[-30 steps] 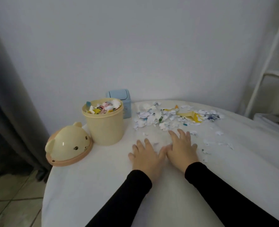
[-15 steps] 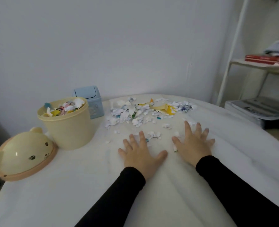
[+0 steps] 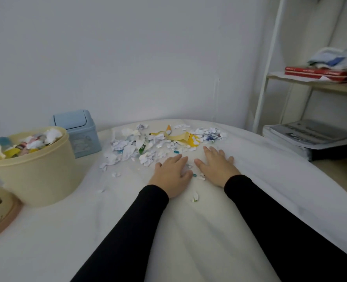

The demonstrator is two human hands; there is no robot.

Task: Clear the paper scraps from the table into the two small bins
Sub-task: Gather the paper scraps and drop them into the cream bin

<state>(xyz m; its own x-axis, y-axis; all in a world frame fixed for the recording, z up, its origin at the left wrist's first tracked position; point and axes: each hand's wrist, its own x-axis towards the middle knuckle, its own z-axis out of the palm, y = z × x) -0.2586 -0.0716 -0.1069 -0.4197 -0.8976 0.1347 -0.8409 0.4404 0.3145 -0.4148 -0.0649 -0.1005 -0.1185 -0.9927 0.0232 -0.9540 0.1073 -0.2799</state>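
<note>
You are pressing left hand (image 3: pixel 171 176) and right hand (image 3: pixel 217 166) flat, fingers (image 3: pixel 208 151) apart, empty; sweep paper scraps (image 3: pixel 148 146) together across the desk (image 3: pixel 46 231) before lifting.

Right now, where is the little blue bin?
The blue bin stands at the table's far left, by the wall, just behind the cream bin and left of the scrap pile.

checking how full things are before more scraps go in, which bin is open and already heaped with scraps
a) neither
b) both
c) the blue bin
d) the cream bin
d, the cream bin stands with its lid off and scraps piled up to its rim, while the blue bin behind it has its flap shut.
</note>
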